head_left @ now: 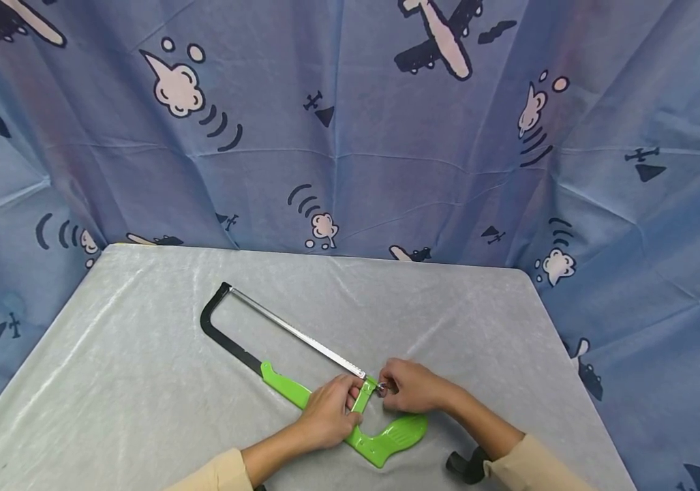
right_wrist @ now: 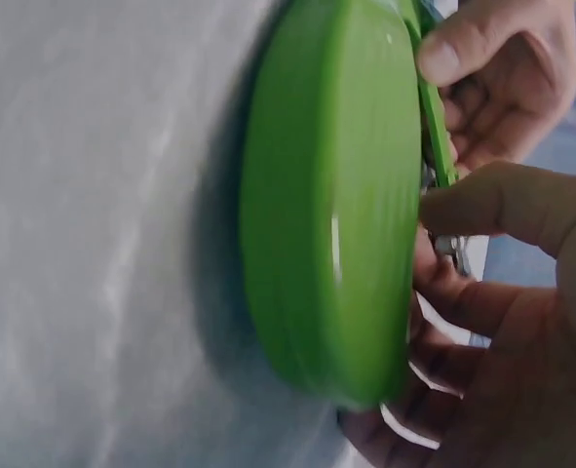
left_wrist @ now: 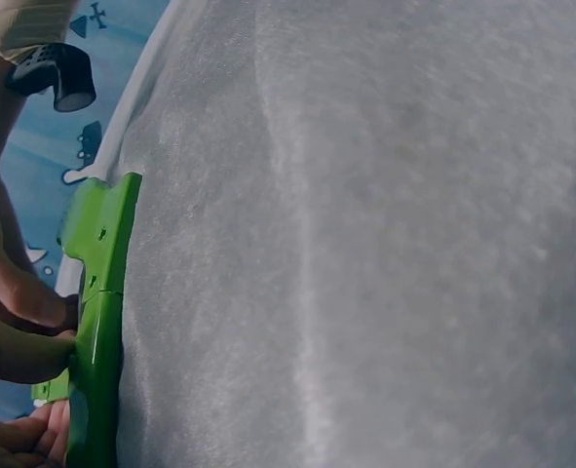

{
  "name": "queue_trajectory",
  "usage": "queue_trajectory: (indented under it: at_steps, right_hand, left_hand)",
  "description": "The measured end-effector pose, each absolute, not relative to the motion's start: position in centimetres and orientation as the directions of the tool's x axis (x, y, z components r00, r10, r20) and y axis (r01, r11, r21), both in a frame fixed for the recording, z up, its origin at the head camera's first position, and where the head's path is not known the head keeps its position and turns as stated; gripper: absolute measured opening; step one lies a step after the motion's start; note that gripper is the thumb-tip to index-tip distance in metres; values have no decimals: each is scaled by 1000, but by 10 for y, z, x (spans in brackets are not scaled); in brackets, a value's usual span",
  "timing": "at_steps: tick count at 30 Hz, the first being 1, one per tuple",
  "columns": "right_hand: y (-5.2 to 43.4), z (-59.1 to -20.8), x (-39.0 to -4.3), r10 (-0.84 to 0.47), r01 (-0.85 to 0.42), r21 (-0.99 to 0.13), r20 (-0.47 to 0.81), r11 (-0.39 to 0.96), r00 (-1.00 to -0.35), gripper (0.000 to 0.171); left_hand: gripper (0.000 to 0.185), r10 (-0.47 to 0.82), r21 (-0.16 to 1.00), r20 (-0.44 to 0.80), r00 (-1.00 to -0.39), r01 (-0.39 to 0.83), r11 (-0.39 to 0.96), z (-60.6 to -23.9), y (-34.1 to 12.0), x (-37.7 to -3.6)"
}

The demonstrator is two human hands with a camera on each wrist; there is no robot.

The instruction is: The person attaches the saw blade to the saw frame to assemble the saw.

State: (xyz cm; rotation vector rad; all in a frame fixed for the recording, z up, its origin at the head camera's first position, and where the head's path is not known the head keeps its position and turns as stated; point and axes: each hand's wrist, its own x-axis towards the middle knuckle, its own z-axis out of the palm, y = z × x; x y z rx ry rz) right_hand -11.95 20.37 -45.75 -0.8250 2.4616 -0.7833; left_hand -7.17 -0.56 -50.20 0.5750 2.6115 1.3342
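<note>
A hacksaw with a green handle (head_left: 395, 440) and a black front frame (head_left: 230, 344) lies on the table, its silver blade (head_left: 300, 334) along the far side. My left hand (head_left: 328, 412) grips the green upright of the handle, thumb on the near side. At the blade's handle end, my right hand (head_left: 414, 387) pinches a small metal wing nut (head_left: 382, 389) between thumb and fingers. Close up in the right wrist view, the wing nut (right_wrist: 455, 249) shows partly behind the fingers. The left wrist view catches the green frame (left_wrist: 97, 370) edge-on beside the fingers.
A pale grey cloth (head_left: 141, 382) covers the table. Behind and at both sides hangs a blue curtain (head_left: 374, 129) printed with planes and clouds. A black wrist-worn device (head_left: 466, 467) sits by the right sleeve.
</note>
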Motion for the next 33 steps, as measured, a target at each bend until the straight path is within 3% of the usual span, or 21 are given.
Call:
queue_trajectory:
  at_steps: [11, 33]
  right_hand:
    - [188, -464, -115, -549, -385, -517, -211, 765, -808, 27]
    - [188, -464, -120, -559, -403, -504, -205, 764, -804, 17]
  left_hand:
    - [40, 407, 801, 44, -912, 276, 532, -504, -6, -72]
    - [39, 409, 800, 47, -911, 279, 531, -504, -6, -73]
